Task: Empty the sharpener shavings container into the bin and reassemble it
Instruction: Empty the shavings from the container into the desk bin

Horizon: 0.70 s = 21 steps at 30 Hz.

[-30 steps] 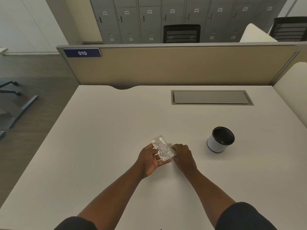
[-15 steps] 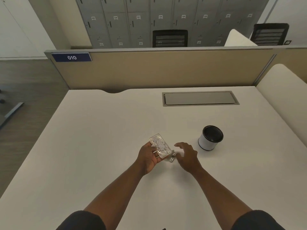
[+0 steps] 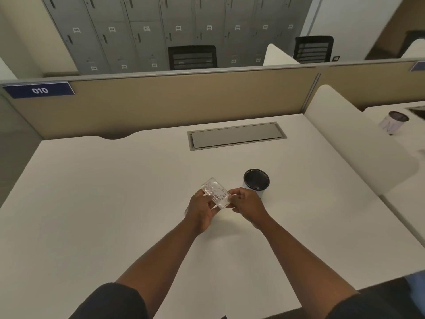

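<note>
Clear shavings container (image 3: 215, 195) pinched in left hand (image 3: 201, 211), long axis angled away up-left, right hand (image 3: 247, 204) closed on its near-right end, bin (image 3: 256, 183) just past right hand's knuckles, so probably a short tip rightward.

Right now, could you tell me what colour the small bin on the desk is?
The bin is white outside, black inside, in the head view.
</note>
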Motion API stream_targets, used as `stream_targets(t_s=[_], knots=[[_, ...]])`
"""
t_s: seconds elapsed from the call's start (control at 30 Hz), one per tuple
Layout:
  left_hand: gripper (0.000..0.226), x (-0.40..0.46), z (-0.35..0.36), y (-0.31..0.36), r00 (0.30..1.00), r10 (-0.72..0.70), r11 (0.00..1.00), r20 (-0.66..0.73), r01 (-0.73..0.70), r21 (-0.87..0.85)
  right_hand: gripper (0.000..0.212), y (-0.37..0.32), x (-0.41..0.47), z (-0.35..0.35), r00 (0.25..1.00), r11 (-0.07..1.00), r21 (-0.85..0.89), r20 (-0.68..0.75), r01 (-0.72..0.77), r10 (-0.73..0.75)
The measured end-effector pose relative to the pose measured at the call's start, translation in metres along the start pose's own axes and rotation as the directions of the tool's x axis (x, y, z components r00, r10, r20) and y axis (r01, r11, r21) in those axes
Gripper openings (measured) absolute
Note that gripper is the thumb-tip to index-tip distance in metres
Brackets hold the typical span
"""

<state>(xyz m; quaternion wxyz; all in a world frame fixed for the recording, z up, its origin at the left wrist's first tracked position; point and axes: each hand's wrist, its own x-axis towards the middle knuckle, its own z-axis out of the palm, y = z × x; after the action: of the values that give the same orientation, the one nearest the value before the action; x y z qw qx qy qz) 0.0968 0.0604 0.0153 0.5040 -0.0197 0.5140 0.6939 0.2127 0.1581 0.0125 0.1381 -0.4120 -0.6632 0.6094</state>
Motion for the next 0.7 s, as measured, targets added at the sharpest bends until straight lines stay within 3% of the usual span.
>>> stream_targets(t_s=[0.2, 0.4, 0.53, 0.7], knots=[[0.026, 0.02, 0.022, 0.017, 0.998, -0.019, 0.995, -0.054, 0.024, 0.094, 0.018, -0.008, 0.006, -0.044, 0.996, 0.997, -0.071, -0.087, 0.009, -0.015], [0.009, 0.038, 0.051, 0.027, 1.0, 0.009, 0.909, 0.022, -0.017, 0.416, 0.02, -0.015, 0.016, -0.088, 0.985, 0.994, -0.113, -0.167, 0.015, -0.034], [0.005, 0.05, 0.076, 0.02, 0.998, 0.053, 0.858, 0.026, -0.059, 0.511, 0.018, -0.014, 0.03, -0.111, 0.973, 1.0, -0.012, -0.231, -0.015, 0.012], [0.009, 0.068, 0.101, 0.011, 0.991, 0.127, 0.847, -0.033, -0.091, 0.524, 0.019, -0.014, 0.042, -0.129, 0.961, 0.956, 0.278, -0.224, -0.098, 0.164]])
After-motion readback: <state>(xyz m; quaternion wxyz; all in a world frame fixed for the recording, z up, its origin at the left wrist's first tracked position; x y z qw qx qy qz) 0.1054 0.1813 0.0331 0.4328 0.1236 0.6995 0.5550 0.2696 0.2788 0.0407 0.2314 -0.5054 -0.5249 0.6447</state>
